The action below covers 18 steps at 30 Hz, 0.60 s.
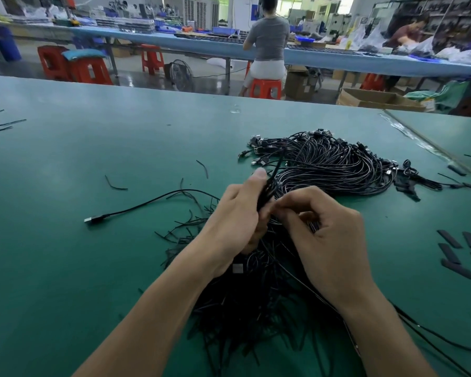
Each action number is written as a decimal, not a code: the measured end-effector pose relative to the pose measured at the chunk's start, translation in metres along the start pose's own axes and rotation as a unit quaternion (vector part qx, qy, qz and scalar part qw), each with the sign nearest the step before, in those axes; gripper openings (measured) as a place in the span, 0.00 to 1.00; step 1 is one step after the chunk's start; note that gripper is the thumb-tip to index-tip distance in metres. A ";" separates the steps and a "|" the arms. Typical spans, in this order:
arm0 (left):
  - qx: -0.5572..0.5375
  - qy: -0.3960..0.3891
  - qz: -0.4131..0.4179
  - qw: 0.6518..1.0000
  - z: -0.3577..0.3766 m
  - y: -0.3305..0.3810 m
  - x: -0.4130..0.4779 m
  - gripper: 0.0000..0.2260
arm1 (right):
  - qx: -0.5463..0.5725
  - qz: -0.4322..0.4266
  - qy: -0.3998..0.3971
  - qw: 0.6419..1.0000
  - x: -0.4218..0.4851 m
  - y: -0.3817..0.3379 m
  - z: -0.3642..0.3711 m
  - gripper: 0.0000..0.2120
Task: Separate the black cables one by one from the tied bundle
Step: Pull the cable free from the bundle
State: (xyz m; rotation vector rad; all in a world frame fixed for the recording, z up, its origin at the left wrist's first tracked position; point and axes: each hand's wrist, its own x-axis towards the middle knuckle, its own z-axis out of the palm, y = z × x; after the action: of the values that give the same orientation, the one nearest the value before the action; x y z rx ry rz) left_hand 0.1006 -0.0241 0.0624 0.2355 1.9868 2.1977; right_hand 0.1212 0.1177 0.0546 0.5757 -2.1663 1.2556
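I found the left hand near the middle of the desk, fingers curled round the tied bundle of black cables, thumb lying up along it. The bundle stood raised off the surface, its upper end pointing toward the far edge. The right hand was just beside the left, fingers bent inward, thumb and forefinger closed on the bundle's lower part where it left the other fist. I could not tell whether one strand or several sat in that pinch.

A large heap of cables lay behind the hands, toward the far right corner, plugs fanned along its far rim. A dark pile of cables lay beneath both forearms, running to the near edge. A single loose cable lay left of the hands, its plug end pointing to the left edge. Short black ties lay scattered left of centre. Flat black sleeves lay by the right edge.
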 end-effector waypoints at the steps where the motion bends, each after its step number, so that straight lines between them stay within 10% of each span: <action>1: 0.001 0.004 -0.004 1.000 0.000 0.000 0.000 0.28 | -0.015 -0.023 0.006 1.000 0.000 0.000 -0.001 0.10; 18: -0.028 -0.044 -0.050 0.997 -0.001 0.001 -0.002 0.22 | -0.075 -0.142 -0.011 0.987 -0.001 0.004 -0.004 0.05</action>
State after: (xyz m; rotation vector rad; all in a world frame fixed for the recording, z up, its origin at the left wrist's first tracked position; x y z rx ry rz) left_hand 0.1023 -0.0255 0.0636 0.2157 1.8484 2.1386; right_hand 0.1203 0.1235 0.0533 0.8056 -2.0856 0.9306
